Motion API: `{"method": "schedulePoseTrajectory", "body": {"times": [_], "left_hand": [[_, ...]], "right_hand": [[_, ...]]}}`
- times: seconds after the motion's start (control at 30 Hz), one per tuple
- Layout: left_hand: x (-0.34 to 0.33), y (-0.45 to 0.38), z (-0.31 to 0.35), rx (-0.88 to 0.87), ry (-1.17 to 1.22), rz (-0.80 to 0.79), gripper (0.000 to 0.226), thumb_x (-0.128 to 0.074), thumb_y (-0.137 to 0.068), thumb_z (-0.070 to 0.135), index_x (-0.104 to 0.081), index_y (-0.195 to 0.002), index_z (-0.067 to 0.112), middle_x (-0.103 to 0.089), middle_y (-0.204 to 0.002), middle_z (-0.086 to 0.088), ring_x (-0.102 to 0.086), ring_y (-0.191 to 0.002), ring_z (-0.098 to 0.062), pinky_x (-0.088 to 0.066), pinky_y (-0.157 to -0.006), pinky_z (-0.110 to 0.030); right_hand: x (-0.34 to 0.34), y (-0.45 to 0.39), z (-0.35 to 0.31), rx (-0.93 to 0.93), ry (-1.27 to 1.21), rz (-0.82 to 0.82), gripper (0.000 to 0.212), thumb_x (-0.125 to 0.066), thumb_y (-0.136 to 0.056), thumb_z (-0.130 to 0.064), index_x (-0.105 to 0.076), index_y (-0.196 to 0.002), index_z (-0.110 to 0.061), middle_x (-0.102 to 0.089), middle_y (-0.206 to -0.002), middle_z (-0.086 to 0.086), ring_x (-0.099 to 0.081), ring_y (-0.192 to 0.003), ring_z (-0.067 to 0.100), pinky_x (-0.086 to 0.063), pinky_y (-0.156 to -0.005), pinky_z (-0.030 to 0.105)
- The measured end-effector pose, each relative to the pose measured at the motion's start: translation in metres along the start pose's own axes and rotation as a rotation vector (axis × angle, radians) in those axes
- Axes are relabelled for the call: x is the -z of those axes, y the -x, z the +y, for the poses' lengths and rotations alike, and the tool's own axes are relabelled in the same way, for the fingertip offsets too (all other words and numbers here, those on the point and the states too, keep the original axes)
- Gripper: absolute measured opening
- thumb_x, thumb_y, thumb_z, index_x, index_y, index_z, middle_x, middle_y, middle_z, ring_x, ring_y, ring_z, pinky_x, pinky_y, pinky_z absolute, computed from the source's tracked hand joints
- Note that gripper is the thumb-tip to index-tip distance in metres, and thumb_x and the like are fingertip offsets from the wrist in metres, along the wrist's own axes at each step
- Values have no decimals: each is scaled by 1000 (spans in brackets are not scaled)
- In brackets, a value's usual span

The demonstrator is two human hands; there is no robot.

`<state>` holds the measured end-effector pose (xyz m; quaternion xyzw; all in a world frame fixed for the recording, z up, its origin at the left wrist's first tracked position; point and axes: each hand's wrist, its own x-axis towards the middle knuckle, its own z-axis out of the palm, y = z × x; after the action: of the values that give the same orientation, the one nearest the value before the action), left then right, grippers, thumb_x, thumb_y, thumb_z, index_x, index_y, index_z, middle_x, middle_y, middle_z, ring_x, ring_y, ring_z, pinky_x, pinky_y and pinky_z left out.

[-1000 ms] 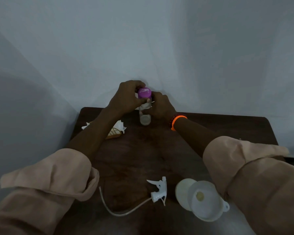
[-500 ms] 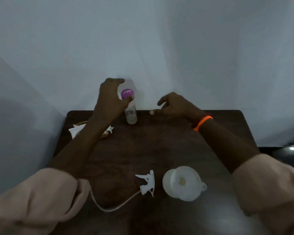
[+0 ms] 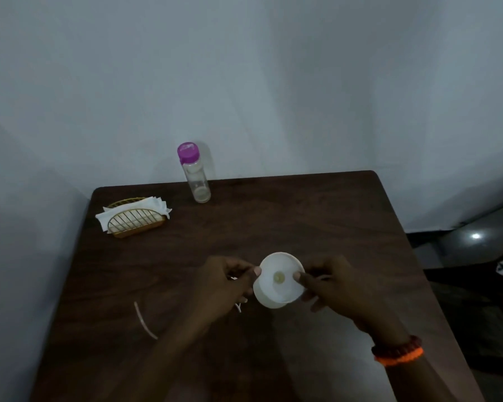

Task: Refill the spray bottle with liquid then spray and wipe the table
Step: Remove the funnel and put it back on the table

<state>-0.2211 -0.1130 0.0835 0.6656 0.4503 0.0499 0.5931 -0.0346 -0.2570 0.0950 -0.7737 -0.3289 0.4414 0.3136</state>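
A white funnel point(image 3: 279, 281) sits on top of a white spray bottle body point(image 3: 266, 300) on the dark wooden table point(image 3: 317, 221), seen from above. My left hand point(image 3: 224, 285) pinches the funnel's left rim with its thumb. On the right rim, my right hand point(image 3: 331, 288) grips with thumb and fingers. The spray head lies mostly hidden under my left hand; its curved dip tube point(image 3: 144, 320) shows to the left. A clear refill bottle with a purple cap point(image 3: 197, 178) stands upright and untouched at the table's far edge.
A gold wire holder with white napkins point(image 3: 134, 219) stands at the far left of the table. Walls close in behind and to the left. Past the table's right edge lies a dark floor point(image 3: 476, 242).
My left hand let go of the purple-capped bottle, which stays at the far edge. Both hands came back toward me and took hold of the funnel.
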Motion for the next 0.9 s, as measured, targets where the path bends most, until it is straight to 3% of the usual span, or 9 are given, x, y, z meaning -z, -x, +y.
{"method": "schedulePoseTrajectory", "body": {"times": [0.17, 0.27, 0.5, 0.57, 0.73, 0.9], "left_hand": [[-2, -1, 8, -51, -7, 24, 9, -75, -90, 13, -81, -93, 8, -79, -76, -8, -76, -69, -20, -62, -62, -26], [-4, 0, 13, -64, 2, 24, 8, -75, -89, 12, -81, -92, 8, -79, -75, -8, -74, -66, -16, -56, -58, -18], [-4, 3, 20, -70, -15, 89, 6, -75, -89, 9, -81, -87, 7, -78, -72, -10, -69, -55, -8, -52, -51, -14], [-4, 6, 21, -87, -28, 96, 6, -75, -89, 11, -81, -88, 9, -77, -70, -7, -71, -57, -10, -53, -53, -15], [-5, 17, 21, -123, -67, 124, 4, -78, -86, 12, -81, -84, 13, -77, -68, -2, -75, -63, -16, -65, -66, -32], [1, 25, 24, -145, -156, 103, 6, -78, -87, 17, -80, -82, 20, -77, -70, 4, -75, -64, -9, -64, -67, -31]], "right_hand": [[0, 0, -5, -27, -76, 41, 18, -63, -98, -18, -75, -105, -6, -79, -87, 11, -78, -72, 21, -64, -72, 46], [4, 1, -8, -35, -79, 48, 18, -63, -97, -17, -75, -104, -5, -79, -87, 10, -78, -71, 19, -65, -71, 42], [1, 2, -9, -56, -126, 62, 18, -64, -97, -16, -74, -105, -4, -79, -87, 9, -78, -68, 20, -64, -64, 32], [4, 5, -10, -32, -108, 68, 17, -65, -96, -17, -75, -105, -7, -79, -86, 8, -77, -67, 18, -64, -63, 30], [11, 12, -11, 68, 51, 30, 18, -59, -100, -18, -77, -104, -14, -79, -85, 6, -77, -72, 17, -65, -70, 41], [17, 16, -12, 117, 154, -12, 22, -57, -101, -15, -77, -107, -20, -78, -90, 2, -75, -80, 19, -64, -69, 42]]}}
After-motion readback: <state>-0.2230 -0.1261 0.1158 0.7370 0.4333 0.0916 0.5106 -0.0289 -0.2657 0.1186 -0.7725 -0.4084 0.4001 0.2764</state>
